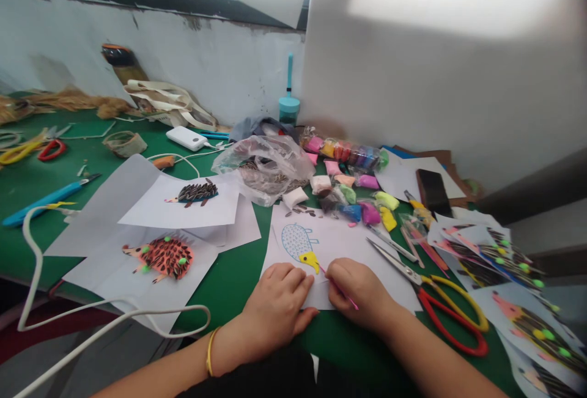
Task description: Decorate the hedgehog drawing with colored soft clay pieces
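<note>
A white sheet [362, 245] lies before me with a blue drawn hedgehog [296, 241] on it. Yellow clay [310, 260] covers its head, with a dark eye dot. My right hand [355, 291] is closed around a thin pink stick-like tool [351, 301], whose tip meets the paper just right of the yellow snout. Just below the head, my left hand [279, 297] rests on the sheet, fingers laid down and thumb apart, holding nothing that I can see. Several sunflower seeds [302, 210] are scattered at the sheet's top edge, above the drawing.
Scissors [413, 279] lie right of my right hand. Small clay packets [351, 213] and a plastic bag of seeds [263, 169] stand behind the sheet. Finished hedgehog pictures lie left [162, 255] and right [532, 318]. A white cable [114, 313] loops at front left; a phone [433, 192] sits back right.
</note>
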`<state>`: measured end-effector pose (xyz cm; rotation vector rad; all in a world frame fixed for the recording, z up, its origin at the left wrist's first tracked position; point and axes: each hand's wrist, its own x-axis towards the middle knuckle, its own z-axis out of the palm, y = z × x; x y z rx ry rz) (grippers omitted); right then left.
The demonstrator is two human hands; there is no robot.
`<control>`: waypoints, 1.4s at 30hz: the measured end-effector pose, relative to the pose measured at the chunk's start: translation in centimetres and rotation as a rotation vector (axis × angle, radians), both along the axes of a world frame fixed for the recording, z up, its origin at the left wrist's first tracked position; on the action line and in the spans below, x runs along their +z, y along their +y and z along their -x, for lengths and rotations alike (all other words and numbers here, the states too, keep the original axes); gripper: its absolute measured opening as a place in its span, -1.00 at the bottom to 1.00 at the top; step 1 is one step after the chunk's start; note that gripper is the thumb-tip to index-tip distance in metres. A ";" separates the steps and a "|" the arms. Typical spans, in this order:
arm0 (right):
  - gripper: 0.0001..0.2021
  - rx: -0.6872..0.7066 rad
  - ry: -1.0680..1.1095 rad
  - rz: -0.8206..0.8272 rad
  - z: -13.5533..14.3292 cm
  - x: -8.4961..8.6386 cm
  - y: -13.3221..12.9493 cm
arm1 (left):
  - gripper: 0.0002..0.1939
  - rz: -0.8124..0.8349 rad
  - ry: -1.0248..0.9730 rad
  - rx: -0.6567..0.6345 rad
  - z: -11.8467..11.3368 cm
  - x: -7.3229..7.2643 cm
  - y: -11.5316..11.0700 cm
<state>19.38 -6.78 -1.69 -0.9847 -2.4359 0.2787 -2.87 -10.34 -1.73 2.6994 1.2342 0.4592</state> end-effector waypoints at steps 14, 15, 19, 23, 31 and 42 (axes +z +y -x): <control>-0.83 -0.027 0.060 0.083 0.0 0.3 0.1 | -0.51 -0.010 -0.014 -0.001 0.0 0.0 0.0; -0.83 -0.030 0.064 0.084 0.0 0.3 0.1 | -0.52 -0.011 -0.019 0.001 0.0 0.0 0.0; -0.84 -0.042 0.080 0.093 0.0 0.3 0.1 | -0.52 -0.003 -0.019 0.002 0.0 -0.1 0.0; -0.83 -0.035 0.086 0.101 -0.1 0.1 0.1 | -0.51 0.003 -0.007 0.003 0.0 -0.1 0.0; -0.77 0.027 0.111 0.133 -0.6 -0.4 0.5 | -0.51 0.005 -0.007 0.005 0.1 -0.2 -0.1; -0.84 -0.087 0.132 0.124 -0.5 0.1 0.4 | -0.52 0.011 -0.001 0.000 0.0 0.1 0.1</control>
